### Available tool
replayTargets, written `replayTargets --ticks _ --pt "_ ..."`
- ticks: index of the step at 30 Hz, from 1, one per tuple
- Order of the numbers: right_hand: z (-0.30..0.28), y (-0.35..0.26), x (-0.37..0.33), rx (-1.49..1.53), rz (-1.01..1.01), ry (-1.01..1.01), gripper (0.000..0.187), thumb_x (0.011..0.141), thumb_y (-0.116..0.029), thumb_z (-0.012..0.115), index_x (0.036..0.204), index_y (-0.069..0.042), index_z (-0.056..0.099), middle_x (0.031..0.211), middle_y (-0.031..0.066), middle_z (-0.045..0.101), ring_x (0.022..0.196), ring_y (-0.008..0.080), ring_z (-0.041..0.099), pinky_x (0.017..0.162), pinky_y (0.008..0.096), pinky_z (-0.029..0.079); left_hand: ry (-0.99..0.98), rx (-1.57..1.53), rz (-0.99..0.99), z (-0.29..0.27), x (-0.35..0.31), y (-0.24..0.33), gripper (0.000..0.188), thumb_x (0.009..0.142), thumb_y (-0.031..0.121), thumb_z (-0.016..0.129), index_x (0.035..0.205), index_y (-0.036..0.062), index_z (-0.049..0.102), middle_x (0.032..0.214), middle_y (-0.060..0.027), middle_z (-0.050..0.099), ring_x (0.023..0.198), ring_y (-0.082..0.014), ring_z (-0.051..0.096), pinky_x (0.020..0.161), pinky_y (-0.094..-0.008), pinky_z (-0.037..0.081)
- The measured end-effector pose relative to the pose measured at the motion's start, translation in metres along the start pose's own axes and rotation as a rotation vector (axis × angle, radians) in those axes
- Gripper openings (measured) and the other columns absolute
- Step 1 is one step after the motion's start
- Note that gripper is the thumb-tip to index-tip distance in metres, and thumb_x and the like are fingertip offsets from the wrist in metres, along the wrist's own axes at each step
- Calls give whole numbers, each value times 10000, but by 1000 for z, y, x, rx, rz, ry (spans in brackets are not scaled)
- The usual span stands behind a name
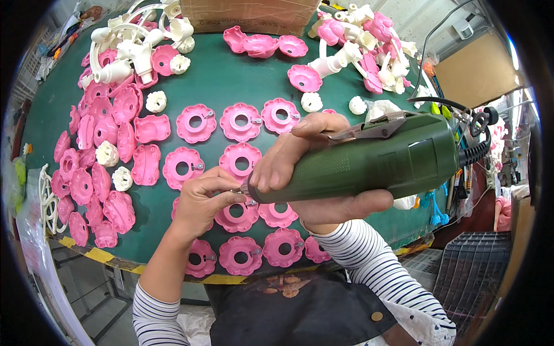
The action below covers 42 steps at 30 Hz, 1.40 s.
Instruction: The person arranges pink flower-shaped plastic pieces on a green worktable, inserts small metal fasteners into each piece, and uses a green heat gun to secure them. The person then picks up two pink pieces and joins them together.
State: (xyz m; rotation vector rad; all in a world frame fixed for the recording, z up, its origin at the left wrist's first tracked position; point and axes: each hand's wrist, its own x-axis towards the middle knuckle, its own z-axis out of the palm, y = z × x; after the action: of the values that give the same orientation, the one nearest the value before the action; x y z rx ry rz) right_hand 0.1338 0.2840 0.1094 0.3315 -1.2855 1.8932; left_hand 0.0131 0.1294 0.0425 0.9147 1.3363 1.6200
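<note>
A green electric screwdriver (358,167) lies sideways across the middle, its black cable leaving from the right end. My right hand (311,155) is wrapped round its body, fingers over the top and thumb side below, near the silver lever. At the driver's left-pointing tip, my left hand (208,199) pinches thumb and forefinger together. A bit of metal shows there, but what the fingertips hold is too small to make out. Beneath both hands lie rows of pink flower-shaped discs (240,255) with round centre holes, several bearing a small metal piece. The hands cover some discs.
Heaps of pink parts (81,184) fill the table's left side, with white scalloped rings (156,102) among them. White tubular pieces (138,55) pile at the back left, mixed pink and white parts (375,43) at the back right. A cardboard box (248,16) stands at the back.
</note>
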Motion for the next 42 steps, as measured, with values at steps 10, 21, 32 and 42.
replayTargets --ticks 10,21,32,42 --pt "-22 6 1 -182 64 81 1111 716 -909 535 1270 50 447 770 136 631 687 251 659 657 414 593 182 814 188 15 26 -13 159 729 85 825 814 50 696 788 -53 588 753 -227 561 657 -353 473" --pt "-55 25 -13 -296 172 184 990 751 -789 674 1252 39 466 795 127 658 717 222 682 687 357 601 25 1101 347 25 53 -23 122 755 118 777 839 60 710 858 -58 561 849 -259 559 725 -390 492" --pt "-66 33 -11 -397 343 -63 903 738 -799 669 1173 -44 432 889 120 647 745 185 677 671 297 561 36 1040 323 23 54 -28 164 714 74 795 852 53 711 840 -64 547 831 -265 553 719 -396 492" --pt "-47 33 22 -4 215 54 955 782 -662 753 1364 -34 331 1213 168 516 782 192 656 694 328 551 121 983 351 8 53 -11 160 758 98 786 884 44 703 833 -67 564 801 -268 560 688 -382 486"
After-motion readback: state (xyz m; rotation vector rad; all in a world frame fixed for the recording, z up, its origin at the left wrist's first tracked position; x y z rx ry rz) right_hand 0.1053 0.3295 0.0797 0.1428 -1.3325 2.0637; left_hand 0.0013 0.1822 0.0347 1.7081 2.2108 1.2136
